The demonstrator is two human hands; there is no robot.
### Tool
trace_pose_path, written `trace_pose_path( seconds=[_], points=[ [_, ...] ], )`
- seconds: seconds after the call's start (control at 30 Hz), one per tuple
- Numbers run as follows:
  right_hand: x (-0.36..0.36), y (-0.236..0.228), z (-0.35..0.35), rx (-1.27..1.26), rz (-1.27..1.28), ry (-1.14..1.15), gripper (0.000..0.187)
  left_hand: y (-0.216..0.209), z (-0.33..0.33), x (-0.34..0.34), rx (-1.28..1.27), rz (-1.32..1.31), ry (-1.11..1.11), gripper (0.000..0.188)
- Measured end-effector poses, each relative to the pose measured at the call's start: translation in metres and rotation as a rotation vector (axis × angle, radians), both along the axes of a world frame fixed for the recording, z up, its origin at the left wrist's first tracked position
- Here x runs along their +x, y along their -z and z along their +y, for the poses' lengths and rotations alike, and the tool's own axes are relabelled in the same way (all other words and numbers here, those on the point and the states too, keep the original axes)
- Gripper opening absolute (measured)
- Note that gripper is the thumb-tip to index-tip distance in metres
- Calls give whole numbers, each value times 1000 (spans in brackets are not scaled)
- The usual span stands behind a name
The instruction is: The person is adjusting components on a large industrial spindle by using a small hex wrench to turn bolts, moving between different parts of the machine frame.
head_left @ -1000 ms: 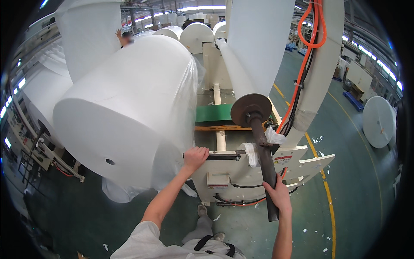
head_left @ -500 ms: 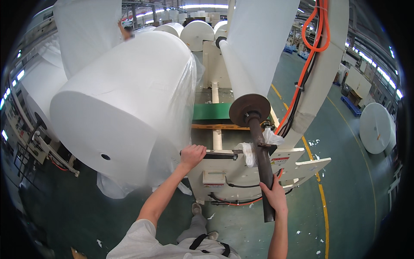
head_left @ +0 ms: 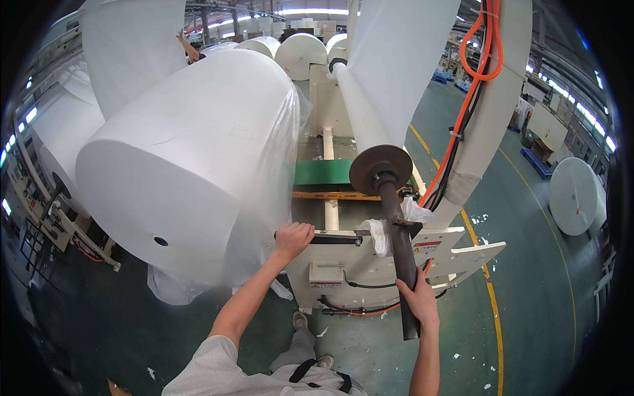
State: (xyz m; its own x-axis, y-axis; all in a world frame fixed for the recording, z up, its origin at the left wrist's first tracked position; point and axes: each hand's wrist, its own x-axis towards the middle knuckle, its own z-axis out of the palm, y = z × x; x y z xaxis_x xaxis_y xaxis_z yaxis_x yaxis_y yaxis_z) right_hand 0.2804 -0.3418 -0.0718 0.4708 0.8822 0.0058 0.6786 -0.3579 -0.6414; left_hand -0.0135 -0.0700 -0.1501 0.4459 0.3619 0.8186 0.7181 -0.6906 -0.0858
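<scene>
Dark shaft (head_left: pixel 401 254) points toward the person (head_left: pixel 205 369)
Long axis runs forward to brown disc (head_left: pixel 381 169); right hand (head_left: pixel 420 297) wrapped around shaft, left hand (head_left: pixel 294 239) curled over pale frame (head_left: pixel 363 265)

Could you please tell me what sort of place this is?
Probably a factory hall handling paper or similar sheet: a huge white roll, a thinner roll on a dark shaft, and yellow floor lines.

A dark metal shaft (head_left: pixel 402 251) – brown disc (head_left: pixel 364 164) at the white roll's (head_left: pixel 368 109) end – juts past a cream plate (head_left: pixel 367 265).
</scene>
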Motion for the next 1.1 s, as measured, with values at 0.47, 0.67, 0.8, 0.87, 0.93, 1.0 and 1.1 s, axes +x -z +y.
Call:
trace_pose_path(
  seconds=[0.47, 0.67, 0.8, 0.87, 0.93, 1.0, 1.1],
  points=[
    [1, -1, 1, -31, 15, 0, 87, 1, 0, 1, -31, -39, 33, 25],
    [-1, -3, 0, -24, 18, 7, 87, 3, 1, 1, -47, -59, 35, 26],
    [-1, -7, 1, -52, 26, 5, 87, 3, 0, 2, -79, -62, 19, 25],
    [0, -4, 3, -48, 34, 6, 87, 3, 0, 1, -79, -62, 13, 26],
    [0, -3, 1, -40, 44, 4, 87, 5, 0, 2, -72, -59, 0, 27],
    [0, -4, 1, -24, 61, -2, 87, 6, 1, 2, -71, -48, -1, 27],
    [0, -3, 1, -38, 61, 10, 87, 6, 2, 2, -60, -35, -6, 27]
  ],
)
